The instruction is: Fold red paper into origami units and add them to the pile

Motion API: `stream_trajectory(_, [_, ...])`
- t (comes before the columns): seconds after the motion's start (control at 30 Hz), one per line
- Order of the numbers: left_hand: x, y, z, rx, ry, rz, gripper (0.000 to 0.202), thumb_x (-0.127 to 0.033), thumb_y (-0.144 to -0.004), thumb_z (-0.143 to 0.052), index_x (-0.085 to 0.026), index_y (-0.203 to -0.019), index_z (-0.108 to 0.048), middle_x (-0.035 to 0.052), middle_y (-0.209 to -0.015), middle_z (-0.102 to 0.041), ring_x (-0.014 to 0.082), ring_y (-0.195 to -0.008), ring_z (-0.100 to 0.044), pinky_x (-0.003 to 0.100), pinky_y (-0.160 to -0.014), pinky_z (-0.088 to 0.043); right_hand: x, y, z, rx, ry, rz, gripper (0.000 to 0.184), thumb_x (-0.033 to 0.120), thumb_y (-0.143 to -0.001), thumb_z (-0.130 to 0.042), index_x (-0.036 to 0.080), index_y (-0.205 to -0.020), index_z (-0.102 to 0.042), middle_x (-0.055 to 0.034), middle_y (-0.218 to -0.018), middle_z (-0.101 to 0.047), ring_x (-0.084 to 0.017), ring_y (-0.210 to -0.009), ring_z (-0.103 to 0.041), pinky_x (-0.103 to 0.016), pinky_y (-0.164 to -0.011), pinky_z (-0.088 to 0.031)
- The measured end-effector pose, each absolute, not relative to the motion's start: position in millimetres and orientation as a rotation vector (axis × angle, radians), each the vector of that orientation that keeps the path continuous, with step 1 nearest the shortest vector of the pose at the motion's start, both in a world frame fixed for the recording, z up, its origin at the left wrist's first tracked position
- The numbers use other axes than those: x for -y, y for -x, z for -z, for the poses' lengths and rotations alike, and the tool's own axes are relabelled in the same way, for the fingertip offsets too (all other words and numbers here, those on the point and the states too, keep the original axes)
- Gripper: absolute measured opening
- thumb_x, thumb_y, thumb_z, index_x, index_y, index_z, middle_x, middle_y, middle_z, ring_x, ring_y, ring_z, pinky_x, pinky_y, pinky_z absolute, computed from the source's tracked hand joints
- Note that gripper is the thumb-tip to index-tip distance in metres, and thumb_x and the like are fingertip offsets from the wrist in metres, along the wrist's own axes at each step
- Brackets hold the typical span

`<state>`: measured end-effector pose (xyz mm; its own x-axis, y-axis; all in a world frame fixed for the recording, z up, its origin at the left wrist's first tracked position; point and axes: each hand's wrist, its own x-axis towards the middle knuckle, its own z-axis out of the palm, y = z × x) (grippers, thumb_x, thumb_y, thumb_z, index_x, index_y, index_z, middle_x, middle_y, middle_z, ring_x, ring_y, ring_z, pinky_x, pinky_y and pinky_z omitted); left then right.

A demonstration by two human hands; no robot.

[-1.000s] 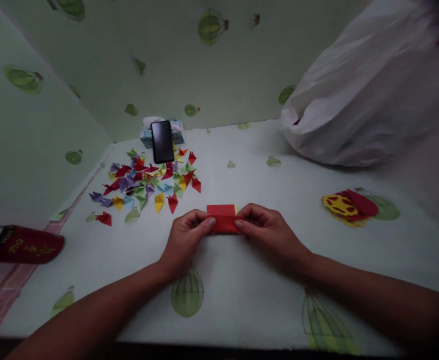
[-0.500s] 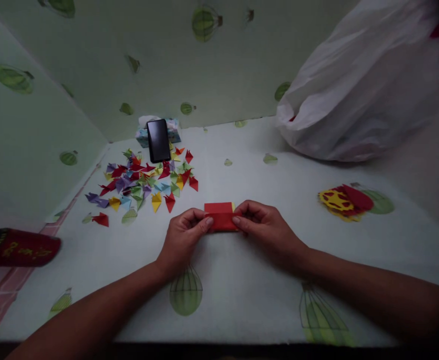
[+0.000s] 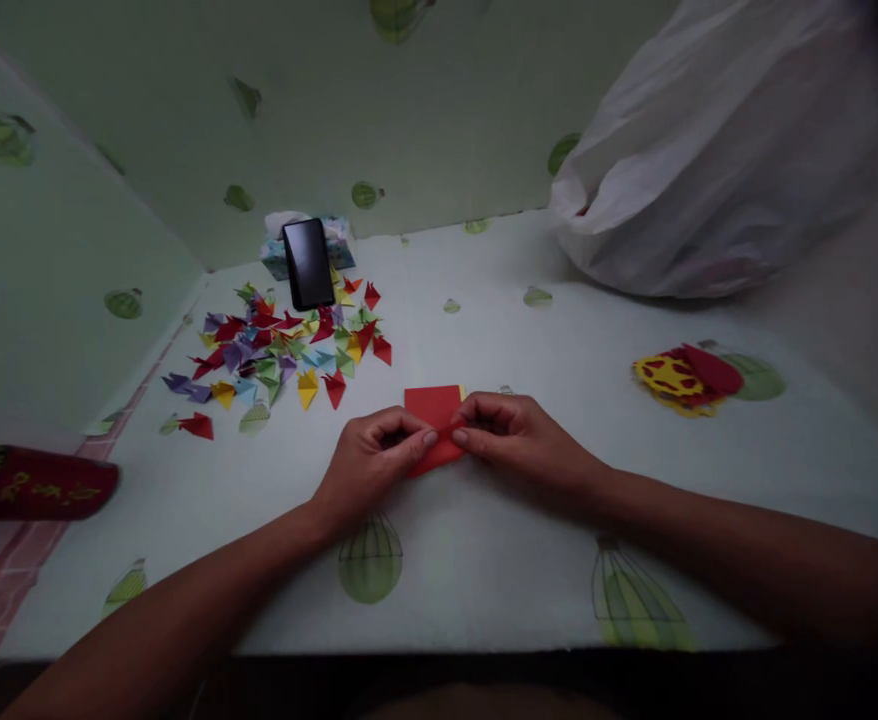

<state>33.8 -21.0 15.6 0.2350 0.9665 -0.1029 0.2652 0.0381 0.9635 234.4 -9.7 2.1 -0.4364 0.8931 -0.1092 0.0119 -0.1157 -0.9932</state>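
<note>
A small red sheet of paper (image 3: 431,402) lies at the middle of the table in front of me, with a thin yellowish strip showing at its upper right edge. My left hand (image 3: 383,450) pinches it from the left between thumb and fingers. From the right, my right hand (image 3: 518,440) pinches it too, the two thumb tips close together over its middle. The lower part looks folded or bent up, partly hidden under the fingers.
Several small folded paper birds (image 3: 274,350) in many colours are scattered at left, before a phone (image 3: 308,265) leaning on a tissue box (image 3: 340,243). A red can (image 3: 41,484) is at far left. Yellow and red cut-outs (image 3: 675,380) lie right, below a white plastic bag (image 3: 694,190).
My hands have come closer together on the red paper, and more of its upper part shows. Its lower edge now tilts. The whole view has shifted slightly.
</note>
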Motion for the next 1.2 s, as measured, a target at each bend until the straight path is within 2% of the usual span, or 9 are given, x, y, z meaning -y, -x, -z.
stream_trajectory(0.4, [21.8, -34.7, -12.6, -1.184, -1.410, -0.697, 0.020, -0.034, -0.080, -0.069, -0.014, -0.075, -0.065, -0.0006, -0.068, -0.059, 0.0098, -0.061, -0.048, 0.023, -0.058, -0.037, 12.2, -234.2, -4.9, 1.504, 1.106, -1.549, 0.019, 0.032, -0.083, -0.064, 0.017, -0.073, -0.061, 0.0036, -0.065, -0.052, -0.010, -0.060, -0.042, -0.025, -0.055, -0.031])
stream_trajectory(0.57, [22.9, -36.3, -14.4, -1.207, -1.390, -0.740, 0.021, -0.033, -0.080, -0.069, -0.015, -0.071, -0.060, -0.0022, -0.064, -0.056, 0.0089, -0.058, -0.046, 0.022, -0.055, -0.035, 11.7, -235.4, -6.0, 1.512, 1.101, -1.564, 0.028, 0.041, -0.089, -0.058, 0.018, -0.074, -0.059, 0.0039, -0.060, -0.050, -0.011, -0.057, -0.042, -0.025, -0.054, -0.031])
stream_trajectory(0.73, [23.8, -36.5, -15.1, -1.208, -1.400, -0.765, 0.022, -0.032, -0.080, -0.068, -0.015, -0.070, -0.059, -0.0021, -0.065, -0.056, 0.0086, -0.058, -0.046, 0.022, -0.054, -0.035, 11.8, -235.2, -5.0, 1.481, 1.134, -1.628, 0.027, 0.043, -0.082, -0.067, 0.018, -0.075, -0.060, 0.0045, -0.059, -0.049, -0.010, -0.055, -0.041, -0.025, -0.053, -0.030])
stream_trajectory(0.87, [23.0, -35.4, -16.0, -1.172, -1.415, -0.696, 0.021, -0.033, -0.081, -0.068, -0.015, -0.073, -0.060, -0.0017, -0.067, -0.056, 0.0089, -0.060, -0.046, 0.022, -0.055, -0.037, 12.7, -235.5, -4.9, 1.491, 1.127, -1.607, 0.029, 0.042, -0.083, -0.067, 0.018, -0.071, -0.058, 0.0041, -0.059, -0.049, -0.010, -0.055, -0.041, -0.025, -0.053, -0.029])
stream_trajectory(0.97, [22.8, -35.2, -15.9, -1.151, -1.382, -0.724, 0.022, -0.033, -0.081, -0.068, -0.016, -0.072, -0.056, -0.0027, -0.066, -0.054, 0.0084, -0.058, -0.045, 0.022, -0.055, -0.037, 12.7, -235.2, -3.2, 1.425, 1.062, -1.672, 0.032, 0.047, -0.086, -0.066, 0.017, -0.075, -0.059, 0.0040, -0.058, -0.051, -0.010, -0.055, -0.043, -0.025, -0.054, -0.031])
stream_trajectory(1.07, [23.8, -36.4, -15.2, -1.128, -1.350, -0.776, 0.023, -0.033, -0.081, -0.068, -0.016, -0.072, -0.055, -0.0028, -0.066, -0.054, 0.0083, -0.059, -0.046, 0.021, -0.055, -0.038, 12.8, -233.6, 0.3, 1.348, 0.999, -1.790, 0.034, 0.048, -0.081, -0.072, 0.017, -0.077, -0.060, 0.0036, -0.059, -0.054, -0.010, -0.056, -0.046, -0.025, -0.056, -0.033])
stream_trajectory(1.2, [26.2, -38.8, -15.4, -1.133, -1.350, -0.789, 0.025, -0.034, -0.080, -0.069, -0.016, -0.071, -0.054, -0.0022, -0.067, -0.054, 0.0090, -0.060, -0.047, 0.022, -0.055, -0.038, 14.5, -231.9, 2.9, 1.312, 0.986, -1.875, 0.037, 0.047, -0.078, -0.076, 0.017, -0.070, -0.057, 0.0040, -0.059, -0.052, -0.008, -0.054, -0.041, -0.025, -0.053, -0.027])
